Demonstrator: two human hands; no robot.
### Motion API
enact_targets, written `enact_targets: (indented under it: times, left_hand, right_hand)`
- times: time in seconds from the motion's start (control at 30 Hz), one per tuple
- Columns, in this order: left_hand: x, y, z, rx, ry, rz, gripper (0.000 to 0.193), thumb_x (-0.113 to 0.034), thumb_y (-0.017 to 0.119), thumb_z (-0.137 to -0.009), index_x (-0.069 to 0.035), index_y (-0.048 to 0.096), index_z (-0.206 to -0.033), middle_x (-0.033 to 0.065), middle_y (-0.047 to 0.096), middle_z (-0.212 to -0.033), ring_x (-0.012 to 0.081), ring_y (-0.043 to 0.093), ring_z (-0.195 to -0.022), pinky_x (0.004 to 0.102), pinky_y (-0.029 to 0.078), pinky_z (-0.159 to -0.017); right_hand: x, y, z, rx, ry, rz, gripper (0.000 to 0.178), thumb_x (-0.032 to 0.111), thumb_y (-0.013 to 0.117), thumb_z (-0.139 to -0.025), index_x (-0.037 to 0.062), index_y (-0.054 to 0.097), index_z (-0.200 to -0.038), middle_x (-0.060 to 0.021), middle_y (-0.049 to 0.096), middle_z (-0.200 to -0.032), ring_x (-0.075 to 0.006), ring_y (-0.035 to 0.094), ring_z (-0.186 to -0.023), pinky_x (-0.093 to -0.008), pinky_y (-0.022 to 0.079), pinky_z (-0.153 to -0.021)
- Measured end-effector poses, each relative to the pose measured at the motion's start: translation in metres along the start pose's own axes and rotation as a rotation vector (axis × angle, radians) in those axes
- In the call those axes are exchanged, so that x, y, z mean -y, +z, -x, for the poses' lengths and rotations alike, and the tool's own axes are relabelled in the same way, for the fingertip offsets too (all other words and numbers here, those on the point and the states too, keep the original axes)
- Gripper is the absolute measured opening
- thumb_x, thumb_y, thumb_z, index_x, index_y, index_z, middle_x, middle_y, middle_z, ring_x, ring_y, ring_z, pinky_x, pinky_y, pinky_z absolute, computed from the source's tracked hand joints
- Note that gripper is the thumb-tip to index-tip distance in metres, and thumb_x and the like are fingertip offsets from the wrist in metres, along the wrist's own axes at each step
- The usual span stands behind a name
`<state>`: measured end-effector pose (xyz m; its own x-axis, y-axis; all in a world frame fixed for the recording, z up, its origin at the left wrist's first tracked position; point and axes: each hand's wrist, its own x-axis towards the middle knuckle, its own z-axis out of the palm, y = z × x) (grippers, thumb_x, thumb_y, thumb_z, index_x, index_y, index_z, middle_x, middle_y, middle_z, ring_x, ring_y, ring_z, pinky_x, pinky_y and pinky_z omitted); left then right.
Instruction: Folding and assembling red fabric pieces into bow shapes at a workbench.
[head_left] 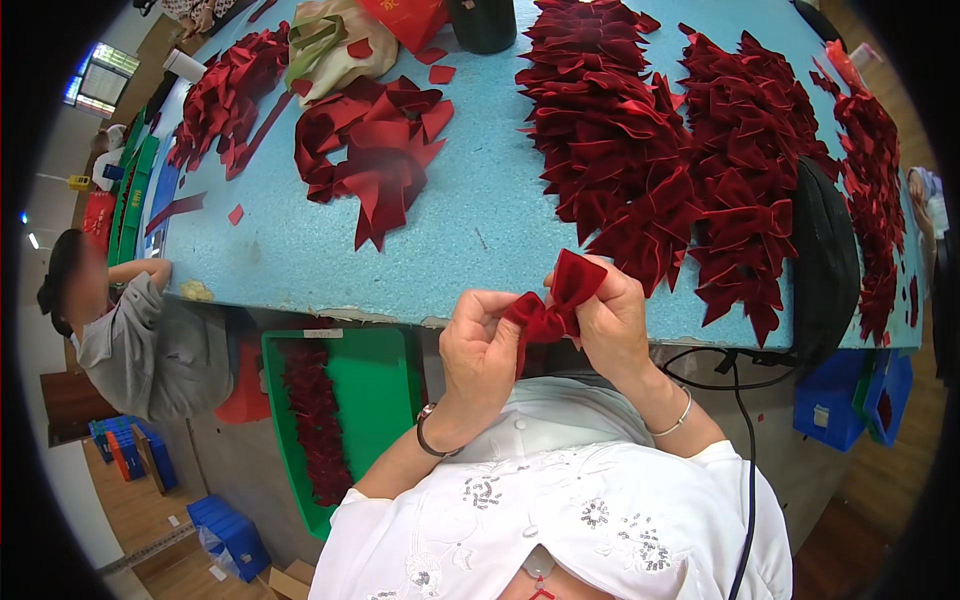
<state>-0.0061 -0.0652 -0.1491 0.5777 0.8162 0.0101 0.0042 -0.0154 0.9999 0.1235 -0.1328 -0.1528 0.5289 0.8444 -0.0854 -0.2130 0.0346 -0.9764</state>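
Between my two hands, just off the table's near edge, is a dark red velvet bow [545,318]. My left hand [480,350] pinches its left loop, thumb against curled fingers. On the other side my right hand [612,318] grips the right loop, which stands up above the fingers. Both hands are closed on the bow. Beyond them on the blue table lie long heaped rows of finished bows [620,150], with another row [740,190] to the right. Loose cut ribbon strips [375,150] lie in a tangle at the left.
A green crate [395,390] with a row of bows stands below the table edge at left. A black bag [825,265] and dark cable [735,365] are at right. Blue bins [830,405] sit under the table. A person in grey [150,340] sits at left.
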Motion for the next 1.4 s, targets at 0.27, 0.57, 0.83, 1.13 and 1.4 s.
enact_targets:
  times: [0.27,0.57,0.83,1.13,1.4]
  left_hand:
    - [-0.006,-0.005,-0.008,-0.141,0.083,0.026,0.010,0.000,0.055,-0.089,0.005,0.053,-0.098,0.0084,0.063,-0.090,0.0083,0.059,-0.080,0.0187,0.047,-0.071]
    - [-0.009,-0.015,-0.014,0.038,-0.080,0.029,0.013,-0.003,0.057,-0.088,0.004,0.054,-0.099,0.0078,0.064,-0.088,0.0097,0.061,-0.079,0.0205,0.048,-0.069]
    - [0.002,-0.016,-0.010,-0.082,0.199,-0.335,0.012,-0.005,0.059,-0.086,0.001,0.056,-0.095,0.0062,0.066,-0.077,0.0102,0.061,-0.063,0.0250,0.048,-0.053]
    - [-0.009,-0.023,-0.025,-0.088,0.003,-0.066,0.014,0.000,0.060,-0.082,0.001,0.055,-0.094,0.0086,0.065,-0.074,0.0161,0.060,-0.055,0.0273,0.046,-0.047]
    - [-0.012,-0.043,-0.040,0.222,-0.394,0.515,0.016,0.002,0.057,-0.081,0.003,0.054,-0.097,0.0137,0.064,-0.088,0.0191,0.062,-0.066,0.0285,0.050,-0.055]
  right_hand:
    - [0.012,-0.006,-0.002,0.087,0.200,-0.147,0.013,0.010,0.054,-0.088,0.0017,0.061,-0.094,-0.0072,0.063,-0.084,-0.0094,0.058,-0.068,-0.0224,0.047,-0.055]
    - [0.037,-0.023,-0.009,0.367,-0.232,0.101,0.023,0.009,0.071,-0.074,0.0017,0.062,-0.094,-0.0102,0.062,-0.099,-0.0158,0.058,-0.090,-0.0281,0.047,-0.080]
    - [0.016,-0.019,-0.005,0.265,-0.015,0.204,0.016,0.009,0.075,-0.074,0.0006,0.062,-0.079,-0.0032,0.062,-0.071,-0.0083,0.057,-0.064,-0.0200,0.045,-0.057]
    - [0.006,-0.005,0.003,0.126,-0.015,0.080,0.014,0.004,0.073,-0.074,0.0009,0.060,-0.077,-0.0041,0.062,-0.072,-0.0079,0.056,-0.065,-0.0206,0.044,-0.056]
    - [0.011,-0.014,-0.005,0.297,-0.327,0.261,0.023,-0.002,0.076,-0.064,0.0013,0.057,-0.076,-0.0084,0.062,-0.077,-0.0151,0.059,-0.067,-0.0240,0.046,-0.057]
